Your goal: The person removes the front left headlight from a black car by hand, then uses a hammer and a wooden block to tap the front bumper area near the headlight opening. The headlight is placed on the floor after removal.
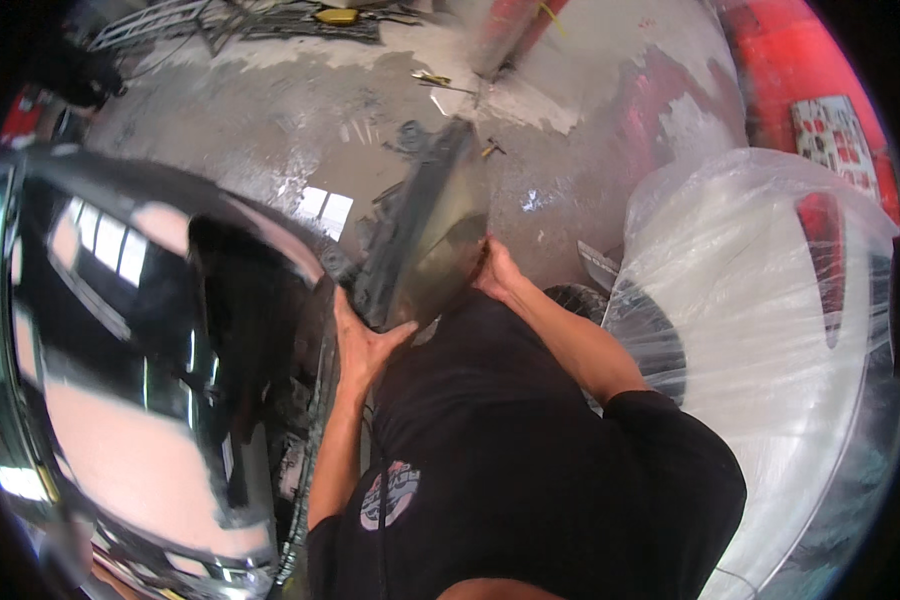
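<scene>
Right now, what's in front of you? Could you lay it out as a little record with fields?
Place: workshop with a worn grey concrete floor
Left hand: grips the lower edge of a headlight unit
Right hand: holds the unit's other side
Headlight unit: dark housing, yellowed lens, held up between both hands
To the left: glossy black car body
To the right: car wrapped in clear plastic sheeting
Far floor: scattered small tools
Clothing: black T-shirt
</scene>
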`<state>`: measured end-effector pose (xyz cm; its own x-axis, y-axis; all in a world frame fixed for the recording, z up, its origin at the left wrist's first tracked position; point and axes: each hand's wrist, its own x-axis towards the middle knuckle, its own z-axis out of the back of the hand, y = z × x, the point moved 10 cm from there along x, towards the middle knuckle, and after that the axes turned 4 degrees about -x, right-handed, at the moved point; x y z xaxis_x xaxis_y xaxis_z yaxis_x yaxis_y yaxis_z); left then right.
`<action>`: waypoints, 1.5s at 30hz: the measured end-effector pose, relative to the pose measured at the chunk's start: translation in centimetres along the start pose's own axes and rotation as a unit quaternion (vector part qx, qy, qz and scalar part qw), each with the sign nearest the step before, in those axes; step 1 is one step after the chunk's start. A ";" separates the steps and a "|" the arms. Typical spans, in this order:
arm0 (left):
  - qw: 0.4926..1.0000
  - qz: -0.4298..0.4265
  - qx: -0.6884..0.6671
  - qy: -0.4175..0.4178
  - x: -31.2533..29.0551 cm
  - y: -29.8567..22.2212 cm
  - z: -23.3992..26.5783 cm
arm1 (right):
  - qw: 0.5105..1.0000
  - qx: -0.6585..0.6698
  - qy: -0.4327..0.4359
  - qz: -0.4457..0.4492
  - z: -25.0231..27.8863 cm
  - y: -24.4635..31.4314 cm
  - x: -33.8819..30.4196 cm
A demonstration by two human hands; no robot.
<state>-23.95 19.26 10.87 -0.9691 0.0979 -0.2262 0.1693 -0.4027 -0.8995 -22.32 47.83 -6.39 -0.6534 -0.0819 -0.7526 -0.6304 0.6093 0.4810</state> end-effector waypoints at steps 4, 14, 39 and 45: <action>0.995 0.091 0.016 -0.035 7.4 0.6 -3.5 | 0.995 -0.058 -0.003 -0.085 1.6 4.4 5.2; 0.982 0.154 -0.082 -0.074 25.7 -1.5 -12.8 | 0.988 -0.117 0.043 -0.092 4.8 20.7 18.5; 0.975 0.216 -0.027 0.041 72.8 4.5 -30.3 | 0.985 0.046 -0.130 -0.101 13.1 35.9 54.2; 0.975 0.183 -0.113 0.045 83.9 15.4 -36.1 | 0.979 0.085 -0.157 -0.102 16.8 31.6 70.0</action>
<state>-96.20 54.18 -35.43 -0.8179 0.0693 -0.5712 0.5467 -0.2162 -0.8090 -80.98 74.62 -51.41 -0.3443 0.0148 -0.9387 -0.6382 0.7297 0.2455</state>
